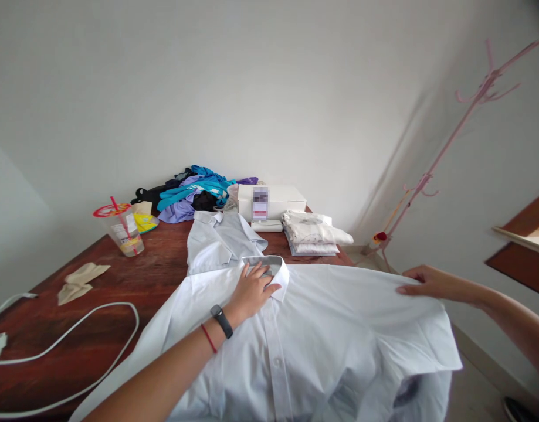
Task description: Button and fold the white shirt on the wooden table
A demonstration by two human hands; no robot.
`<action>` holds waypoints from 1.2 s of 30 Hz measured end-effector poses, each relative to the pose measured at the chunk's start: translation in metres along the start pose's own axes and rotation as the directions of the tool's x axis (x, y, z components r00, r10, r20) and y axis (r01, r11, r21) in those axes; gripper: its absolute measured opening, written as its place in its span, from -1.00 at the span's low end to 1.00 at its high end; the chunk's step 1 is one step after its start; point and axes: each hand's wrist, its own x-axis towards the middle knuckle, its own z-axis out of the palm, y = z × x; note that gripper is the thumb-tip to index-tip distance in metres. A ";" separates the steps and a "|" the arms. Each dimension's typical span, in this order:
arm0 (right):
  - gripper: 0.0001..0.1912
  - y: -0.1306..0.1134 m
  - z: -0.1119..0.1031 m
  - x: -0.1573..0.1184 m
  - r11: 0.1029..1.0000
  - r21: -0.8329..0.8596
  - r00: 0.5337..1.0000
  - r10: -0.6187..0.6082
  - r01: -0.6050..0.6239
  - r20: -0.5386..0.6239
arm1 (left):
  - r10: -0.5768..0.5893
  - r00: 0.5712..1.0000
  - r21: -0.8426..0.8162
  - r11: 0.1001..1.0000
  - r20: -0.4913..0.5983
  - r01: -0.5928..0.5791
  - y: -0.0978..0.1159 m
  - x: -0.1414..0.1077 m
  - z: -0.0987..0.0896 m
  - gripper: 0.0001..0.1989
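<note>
A white button-up shirt [322,328] lies spread front side up over the near part of the table, its collar pointing away from me and its right side hanging past the table edge. My left hand [253,291], with a black band on the wrist, rests with fingers spread on the collar opening. At the right, my right hand [423,282] pinches the shirt's upper sleeve edge between thumb and fingers. Just beyond the collar lies a second pale shirt [212,240], partly covered by the near one.
On the dark wooden table [163,252] are a plastic cup [127,231], beige cloth [81,281], a white cable [135,316], a heap of clothes [194,190], a white box [278,202] and folded packed clothes [313,234]. A pink coat stand [454,132] leans right.
</note>
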 end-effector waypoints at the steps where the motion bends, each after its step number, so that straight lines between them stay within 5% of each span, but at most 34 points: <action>1: -0.50 0.005 -0.008 0.005 0.994 -0.106 0.999 -0.001 -0.002 -0.034 | -0.002 1.000 -0.001 1.000 -0.003 0.002 0.000 0.000 0.000 -0.58; 7: -0.45 0.023 -0.030 0.025 0.884 -0.457 0.967 -0.030 -0.093 -0.255 | 0.001 1.000 -0.017 1.000 -0.014 -0.002 -0.001 -0.001 0.001 -0.58; 14: -0.73 0.051 0.032 0.035 0.909 -0.415 0.961 -0.071 -0.049 -0.268 | -0.003 1.000 -0.027 1.000 -0.025 0.002 -0.001 0.000 0.001 -0.60; 17: -0.76 0.017 0.066 0.035 0.921 -0.380 0.939 -0.203 0.087 -0.277 | -0.006 1.000 -0.027 1.000 -0.021 0.006 0.000 0.000 0.001 -0.59; 23: -0.70 -0.118 0.125 0.041 0.899 -0.240 0.922 -0.386 0.367 -0.038 | 0.015 0.999 -0.059 0.998 -0.051 -0.018 0.001 0.000 -0.004 -0.60; 26: -0.72 -0.165 0.147 0.061 0.903 -0.098 0.908 -0.411 0.418 0.082 | 0.074 0.991 -0.104 0.991 -0.108 -0.086 0.003 0.000 -0.009 -0.67; 31: -0.68 -0.186 0.186 0.109 0.896 -0.001 0.896 -0.444 0.444 -0.028 | 0.143 0.965 -0.148 0.973 -0.220 -0.177 0.006 -0.002 -0.016 -0.85; 36: -0.53 -0.165 0.219 0.130 0.880 0.156 0.884 -0.411 0.448 -0.220 | 0.193 0.974 -0.127 0.970 -0.120 -0.208 0.006 -0.002 -0.027 -0.85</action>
